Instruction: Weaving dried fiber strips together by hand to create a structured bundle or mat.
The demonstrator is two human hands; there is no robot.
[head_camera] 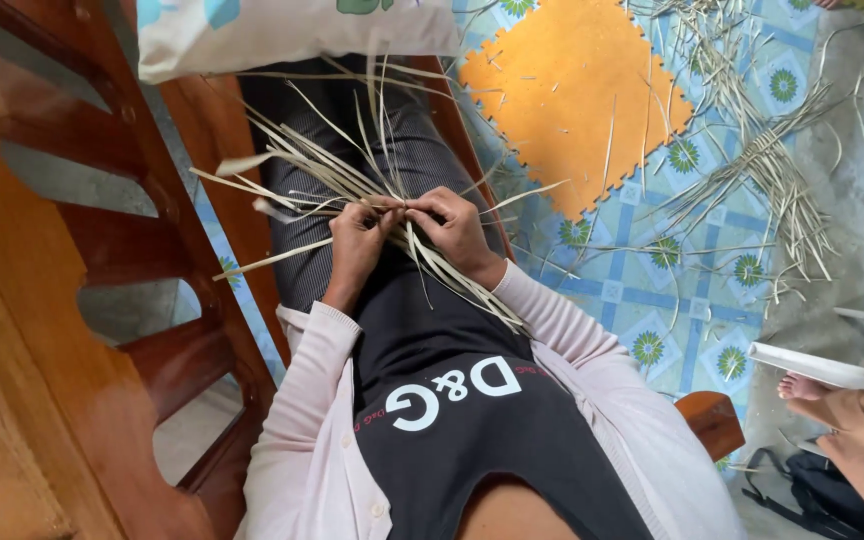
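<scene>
I see my left hand (357,240) and right hand (455,228) meeting over my lap, both closed on a bundle of pale straw strips (352,185); the fingers of each pinch the flat, thin, dry-looking blades right where they cross. The strips fan out up and to the left from the hands, stiff and ribbon-like, and a few trail down to the right across my dark striped trousers (402,130). One longer strip sticks out low to the left. Pink soft sleeves (302,400) cover my forearms, over a black top. On my left stands glossy reddish wooden furniture (62,300), smooth and curved. A white cushion (282,30) lies above my knees. The floor (672,290) has a blue-and-white flower-patterned covering with an orange foam mat (572,100) with jigsaw edges, and loose straw scraps (762,170) are scattered across it. Another person's bare foot (802,385) shows at the right edge.
</scene>
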